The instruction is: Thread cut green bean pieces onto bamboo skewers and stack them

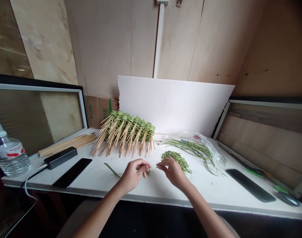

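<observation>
My left hand (pixel 134 174) is closed with curled fingers round a thin bamboo skewer, whose tip (pixel 151 170) pokes out toward the right. Bits of green stalk show under its fingers. A short gap away, my right hand (pixel 172 170) pinches something tiny at its fingertips, too small to make out. Beside and behind that hand lies a heap of short-cut green stalk pieces (pixel 182 160), which look like garlic scapes. One longer green stalk (pixel 112 170) rests on the table left of my left hand.
Finished skewers of green pieces (pixel 133 127) are stacked at the back; bare skewers (pixel 69 144) lie left. Long stalks (pixel 190 147) sit in a plastic bag (pixel 216 155). A phone (pixel 72 173), black box (pixel 61 158), water bottle (pixel 11 155), dark flat object (pixel 250 185) and scissors (pixel 255 172) surround them.
</observation>
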Demonstrator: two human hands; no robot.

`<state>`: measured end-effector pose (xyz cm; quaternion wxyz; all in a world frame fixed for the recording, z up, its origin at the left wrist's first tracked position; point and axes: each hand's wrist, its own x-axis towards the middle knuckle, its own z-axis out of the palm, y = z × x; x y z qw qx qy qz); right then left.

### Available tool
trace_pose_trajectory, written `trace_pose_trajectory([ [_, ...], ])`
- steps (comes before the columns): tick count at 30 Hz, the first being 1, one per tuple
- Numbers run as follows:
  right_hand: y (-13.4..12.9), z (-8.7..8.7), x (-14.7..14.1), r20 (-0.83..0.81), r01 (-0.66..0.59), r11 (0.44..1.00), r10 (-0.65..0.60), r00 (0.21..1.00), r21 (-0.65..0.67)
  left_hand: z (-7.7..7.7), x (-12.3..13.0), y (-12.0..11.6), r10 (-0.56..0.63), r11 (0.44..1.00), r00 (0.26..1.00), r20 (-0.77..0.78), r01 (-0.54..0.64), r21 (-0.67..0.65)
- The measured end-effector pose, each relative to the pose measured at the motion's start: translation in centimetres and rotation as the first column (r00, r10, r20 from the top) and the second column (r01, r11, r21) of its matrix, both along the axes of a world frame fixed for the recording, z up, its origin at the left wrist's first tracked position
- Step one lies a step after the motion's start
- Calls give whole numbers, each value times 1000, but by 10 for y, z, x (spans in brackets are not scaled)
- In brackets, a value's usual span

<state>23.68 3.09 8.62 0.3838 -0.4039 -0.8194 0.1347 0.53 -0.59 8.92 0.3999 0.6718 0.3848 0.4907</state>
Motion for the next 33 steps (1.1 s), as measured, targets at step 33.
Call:
trace_pose_trajectory([
  [33,-30,25,-9,-107,-149,987,143,984,-55,-9,-2,-6,17,996,995,-94,-25,-89],
])
